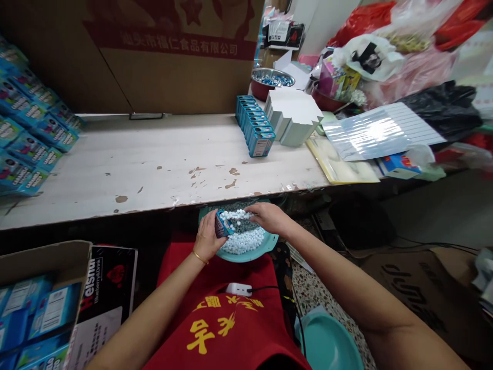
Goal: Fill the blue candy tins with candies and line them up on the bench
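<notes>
The apron [215, 329] is red, and it carries yellow characters. The tray [267, 244] under the hands is teal, and the mints [242, 241] on it are white. The small box [223, 225] in the left hand is mostly blue. The table [154, 169] is white, with brown spots where the paint is gone. The carton [173, 56] is brown with a dark red band. The floor [327, 293] has brown and white speckles, and the basin [327, 344] is teal also.
</notes>
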Demonstrator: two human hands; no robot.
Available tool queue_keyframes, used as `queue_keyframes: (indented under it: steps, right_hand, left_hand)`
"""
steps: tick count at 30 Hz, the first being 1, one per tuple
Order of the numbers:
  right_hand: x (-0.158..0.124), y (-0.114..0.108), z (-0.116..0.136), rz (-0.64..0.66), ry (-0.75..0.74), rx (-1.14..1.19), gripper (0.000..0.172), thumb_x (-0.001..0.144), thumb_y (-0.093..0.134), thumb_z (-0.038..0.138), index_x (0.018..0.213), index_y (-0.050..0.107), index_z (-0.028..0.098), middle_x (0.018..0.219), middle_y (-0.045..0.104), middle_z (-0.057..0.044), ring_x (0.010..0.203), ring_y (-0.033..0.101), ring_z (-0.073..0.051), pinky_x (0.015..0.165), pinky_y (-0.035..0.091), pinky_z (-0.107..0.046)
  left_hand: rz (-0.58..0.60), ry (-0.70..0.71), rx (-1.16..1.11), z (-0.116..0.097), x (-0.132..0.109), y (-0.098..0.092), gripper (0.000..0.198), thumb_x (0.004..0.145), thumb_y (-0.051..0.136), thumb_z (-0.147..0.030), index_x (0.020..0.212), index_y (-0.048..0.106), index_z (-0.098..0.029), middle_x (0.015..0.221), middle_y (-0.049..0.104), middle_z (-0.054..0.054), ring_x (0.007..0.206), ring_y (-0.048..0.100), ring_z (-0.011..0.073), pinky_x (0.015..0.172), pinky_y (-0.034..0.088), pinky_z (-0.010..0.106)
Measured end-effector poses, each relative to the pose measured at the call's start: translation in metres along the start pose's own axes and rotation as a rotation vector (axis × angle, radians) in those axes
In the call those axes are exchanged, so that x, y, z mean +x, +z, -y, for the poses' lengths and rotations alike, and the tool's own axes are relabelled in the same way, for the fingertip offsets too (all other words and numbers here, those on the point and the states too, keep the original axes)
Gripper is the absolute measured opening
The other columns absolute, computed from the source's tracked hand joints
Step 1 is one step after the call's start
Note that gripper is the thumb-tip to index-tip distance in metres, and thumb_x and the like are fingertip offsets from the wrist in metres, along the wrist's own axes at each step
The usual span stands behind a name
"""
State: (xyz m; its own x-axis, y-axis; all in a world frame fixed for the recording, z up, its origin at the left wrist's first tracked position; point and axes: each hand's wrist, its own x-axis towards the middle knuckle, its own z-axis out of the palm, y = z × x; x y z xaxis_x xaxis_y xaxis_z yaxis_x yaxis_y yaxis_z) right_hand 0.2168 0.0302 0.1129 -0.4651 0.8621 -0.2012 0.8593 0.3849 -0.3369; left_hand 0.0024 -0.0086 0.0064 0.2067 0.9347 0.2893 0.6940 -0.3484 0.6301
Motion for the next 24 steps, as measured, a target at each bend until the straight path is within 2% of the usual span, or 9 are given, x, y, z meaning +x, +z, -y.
queue_keyframes:
  steps: [3, 6, 11, 14, 16, 19, 21, 24]
  right_hand:
    - [0.001, -0.012, 0.017, 0.010, -0.034, -0.221, 0.027, 0.079, 0.049, 0.023, 0.104, 0.059, 0.020, 0.097, 0.064, -0.007, 0.092, 0.057, -0.021, 0.077, 0.043, -0.031]
    - [0.002, -0.019, 0.033, 0.020, -0.067, -0.356, 0.024, 0.080, 0.043, 0.018, 0.097, 0.060, 0.014, 0.088, 0.064, -0.011, 0.085, 0.058, -0.021, 0.073, 0.043, -0.031]
    - [0.009, -0.023, 0.053, 0.043, -0.104, -0.411, 0.025, 0.078, 0.039, 0.010, 0.089, 0.062, 0.012, 0.085, 0.064, -0.013, 0.082, 0.059, -0.022, 0.070, 0.044, -0.032]
    - [0.009, -0.026, 0.053, 0.030, -0.101, -0.411, 0.026, 0.079, 0.039, 0.011, 0.088, 0.062, 0.011, 0.086, 0.064, -0.013, 0.082, 0.058, -0.023, 0.070, 0.043, -0.032]
    - [0.004, -0.028, 0.044, 0.019, -0.098, -0.392, 0.025, 0.080, 0.039, 0.013, 0.090, 0.062, 0.013, 0.087, 0.063, -0.012, 0.084, 0.057, -0.022, 0.071, 0.043, -0.032]
    - [-0.007, -0.019, 0.010, -0.001, -0.032, -0.352, 0.023, 0.081, 0.044, 0.019, 0.099, 0.059, 0.017, 0.093, 0.061, -0.010, 0.089, 0.055, -0.022, 0.075, 0.041, -0.031]
    - [-0.012, 0.004, -0.018, 0.029, 0.078, -0.322, 0.025, 0.080, 0.046, 0.020, 0.103, 0.056, 0.018, 0.096, 0.060, -0.009, 0.091, 0.055, -0.022, 0.076, 0.040, -0.032]
    - [-0.005, 0.059, -0.046, 0.166, 0.213, -0.250, 0.025, 0.080, 0.043, 0.013, 0.100, 0.058, 0.016, 0.096, 0.062, -0.011, 0.092, 0.055, -0.023, 0.078, 0.040, -0.034]
  left_hand:
    - [-0.002, 0.024, 0.043, -0.005, -0.002, 0.003, 0.086, 0.059, 0.067, -0.024, 0.131, 0.022, -0.016, 0.127, 0.039, 0.013, 0.118, 0.036, 0.0283, 0.101, 0.029, 0.045]
    - [0.010, 0.021, 0.061, -0.005, -0.004, 0.004, 0.087, 0.058, 0.068, -0.025, 0.131, 0.022, -0.015, 0.127, 0.038, 0.014, 0.119, 0.035, 0.0292, 0.101, 0.028, 0.047]
    - [0.027, -0.019, 0.055, -0.001, -0.004, 0.010, 0.087, 0.058, 0.068, -0.025, 0.131, 0.022, -0.015, 0.127, 0.038, 0.015, 0.119, 0.036, 0.0301, 0.102, 0.027, 0.049]
    - [0.033, -0.018, 0.031, 0.001, -0.004, 0.011, 0.087, 0.059, 0.068, -0.024, 0.131, 0.021, -0.015, 0.128, 0.037, 0.016, 0.120, 0.035, 0.0295, 0.102, 0.028, 0.048]
    - [0.016, -0.004, 0.015, 0.001, -0.005, 0.009, 0.086, 0.060, 0.066, -0.024, 0.132, 0.020, -0.014, 0.128, 0.037, 0.016, 0.120, 0.036, 0.0282, 0.101, 0.031, 0.045]
    - [-0.017, 0.055, 0.077, -0.001, -0.006, -0.002, 0.081, 0.063, 0.063, -0.022, 0.132, 0.021, -0.015, 0.128, 0.039, 0.014, 0.120, 0.036, 0.0269, 0.102, 0.030, 0.044]
    - [-0.018, 0.095, 0.182, -0.003, -0.007, -0.012, 0.077, 0.063, 0.062, -0.019, 0.131, 0.025, -0.017, 0.128, 0.040, 0.013, 0.120, 0.036, 0.0280, 0.104, 0.025, 0.046]
    - [-0.024, 0.092, 0.276, -0.001, -0.007, -0.024, 0.077, 0.062, 0.063, -0.019, 0.131, 0.029, -0.017, 0.127, 0.042, 0.013, 0.118, 0.038, 0.0305, 0.103, 0.023, 0.049]
